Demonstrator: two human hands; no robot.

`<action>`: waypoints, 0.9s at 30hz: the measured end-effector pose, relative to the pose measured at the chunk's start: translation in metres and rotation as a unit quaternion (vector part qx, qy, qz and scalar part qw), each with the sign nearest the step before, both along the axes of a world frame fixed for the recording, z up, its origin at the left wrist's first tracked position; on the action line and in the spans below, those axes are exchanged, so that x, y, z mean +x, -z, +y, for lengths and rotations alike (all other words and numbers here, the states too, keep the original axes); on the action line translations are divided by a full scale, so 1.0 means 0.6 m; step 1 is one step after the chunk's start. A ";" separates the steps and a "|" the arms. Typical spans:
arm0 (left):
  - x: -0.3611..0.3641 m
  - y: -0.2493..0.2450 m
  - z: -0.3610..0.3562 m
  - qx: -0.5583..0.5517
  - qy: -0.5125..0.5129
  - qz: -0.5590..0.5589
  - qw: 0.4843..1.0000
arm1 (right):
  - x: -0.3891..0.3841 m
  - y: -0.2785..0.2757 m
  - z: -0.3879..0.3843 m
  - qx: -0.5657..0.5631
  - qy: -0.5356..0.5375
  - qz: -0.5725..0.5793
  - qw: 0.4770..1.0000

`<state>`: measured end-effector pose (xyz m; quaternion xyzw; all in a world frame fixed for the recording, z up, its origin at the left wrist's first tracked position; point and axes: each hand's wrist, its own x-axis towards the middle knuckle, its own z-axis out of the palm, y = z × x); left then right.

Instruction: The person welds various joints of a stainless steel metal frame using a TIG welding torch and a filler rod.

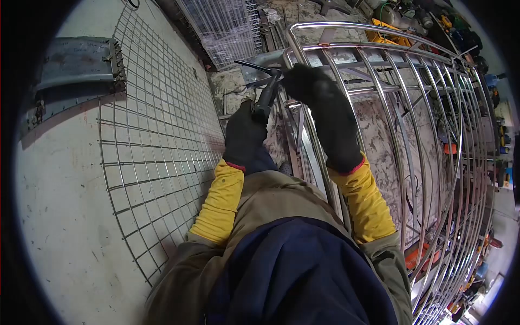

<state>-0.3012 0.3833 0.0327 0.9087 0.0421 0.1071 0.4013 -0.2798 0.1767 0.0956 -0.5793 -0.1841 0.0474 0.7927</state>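
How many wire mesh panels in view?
2. One large mesh panel lies flat on the floor, left of the left hand gripping the torch; a second mesh panel sits at top centre, beyond the barred frame. Others may be hidden behind clutter.

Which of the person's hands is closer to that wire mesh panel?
Left. The left hand, gripping the torch, is right beside the wire mesh panel at its edge. The right hand is farther off, over on the steel grille.
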 end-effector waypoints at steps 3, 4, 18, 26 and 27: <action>0.000 0.007 0.009 -0.023 0.014 0.027 0.999 | 0.007 -0.010 -0.004 0.113 0.048 -0.001 0.992; 0.002 0.009 0.013 -0.055 0.010 0.034 0.998 | 0.008 -0.011 -0.006 0.175 0.065 0.013 0.982; -0.004 -0.002 0.002 0.000 0.017 0.005 1.000 | 0.000 -0.018 -0.001 0.052 -0.003 -0.027 0.998; -0.002 0.026 0.012 0.037 0.035 -0.068 0.996 | -0.008 -0.001 0.008 0.053 0.024 -0.013 0.998; -0.001 0.014 0.011 0.036 0.034 -0.068 0.996 | 0.001 -0.005 0.002 0.004 0.032 -0.037 0.999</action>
